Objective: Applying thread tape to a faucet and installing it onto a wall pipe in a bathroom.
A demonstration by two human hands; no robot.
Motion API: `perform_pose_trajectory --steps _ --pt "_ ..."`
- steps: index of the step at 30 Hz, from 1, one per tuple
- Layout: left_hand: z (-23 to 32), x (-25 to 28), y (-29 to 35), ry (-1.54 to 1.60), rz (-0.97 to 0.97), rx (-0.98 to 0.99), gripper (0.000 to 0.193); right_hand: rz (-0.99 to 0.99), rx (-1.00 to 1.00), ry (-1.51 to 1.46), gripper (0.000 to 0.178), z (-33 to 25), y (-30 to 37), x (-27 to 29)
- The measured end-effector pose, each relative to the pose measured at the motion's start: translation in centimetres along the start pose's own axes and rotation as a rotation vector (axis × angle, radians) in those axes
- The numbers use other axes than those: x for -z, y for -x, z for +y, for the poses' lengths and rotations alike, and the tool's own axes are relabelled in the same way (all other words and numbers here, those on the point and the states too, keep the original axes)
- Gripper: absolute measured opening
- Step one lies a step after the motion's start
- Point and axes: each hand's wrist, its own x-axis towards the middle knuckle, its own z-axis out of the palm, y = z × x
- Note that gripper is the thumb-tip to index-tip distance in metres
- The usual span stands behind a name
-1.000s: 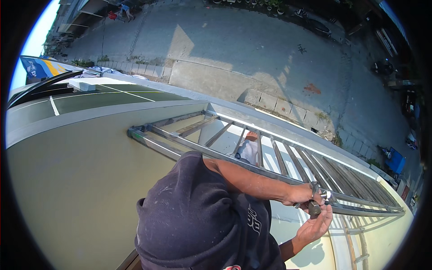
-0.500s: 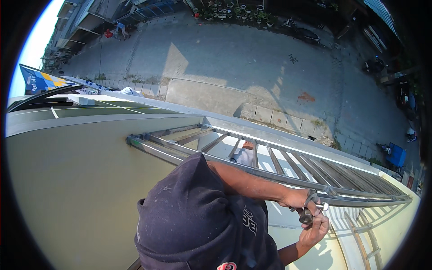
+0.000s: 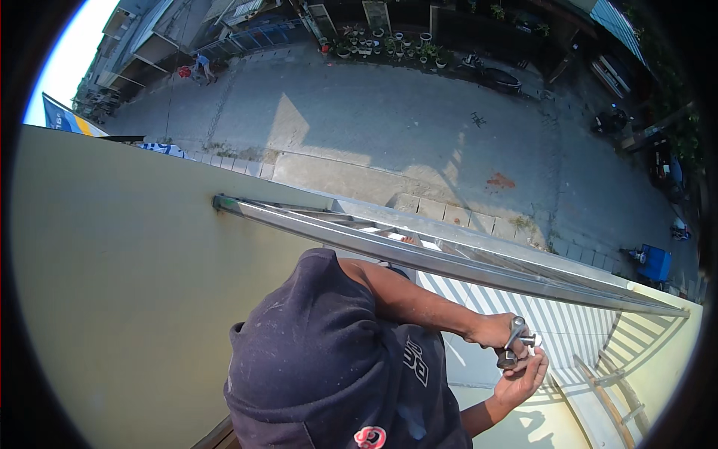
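Observation:
My left hand (image 3: 499, 331) is closed around a dark metal clamp (image 3: 516, 329), which looks like a scaffold coupler. A shiny bolt (image 3: 529, 340) sticks out of the clamp to the right, and the clamp's rounded dark end hangs below my left fingers. Just beneath, my right hand (image 3: 523, 379) reaches up with fingertips together at the bolt's bright outer end. The exact fingertip contact is too small to make out. Both hands are held out in front of my dark shirt, on the near side of a metal railing.
The metal railing (image 3: 449, 263) slants from a cream wall (image 3: 112, 247) to the far right. Beyond and below lies a grey street (image 3: 374, 112) with potted plants, a person, motorbikes and a blue cart (image 3: 655, 263). A wooden ladder (image 3: 604, 395) leans at lower right.
My view has shifted, so the railing looks narrower and its bars more bunched. My right fingers have moved from beneath the clamp's dark end to the bolt's bright end. My left hand keeps its hold.

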Motion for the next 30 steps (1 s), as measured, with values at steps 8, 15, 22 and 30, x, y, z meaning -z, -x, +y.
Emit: perform_pose_trajectory --steps 8,15,22,30 --pt "-3.0 -6.3 -1.4 -0.192 -0.036 0.201 0.036 0.248 0.085 -0.188 0.027 1.7 4.8 5.7" --pt "-8.8 -12.9 -4.1 -0.071 -0.154 0.249 0.036 0.424 0.231 -0.393 0.024 3.7 9.3 11.9" --pt "-13.3 -16.5 -5.6 -0.098 -0.386 0.284 0.032 0.669 0.253 -0.476 0.024 5.1 13.3 15.7" --pt "-12.5 -16.5 -6.8 -0.182 -0.369 0.235 0.031 0.573 0.180 -0.549 0.022 5.5 15.1 17.5"
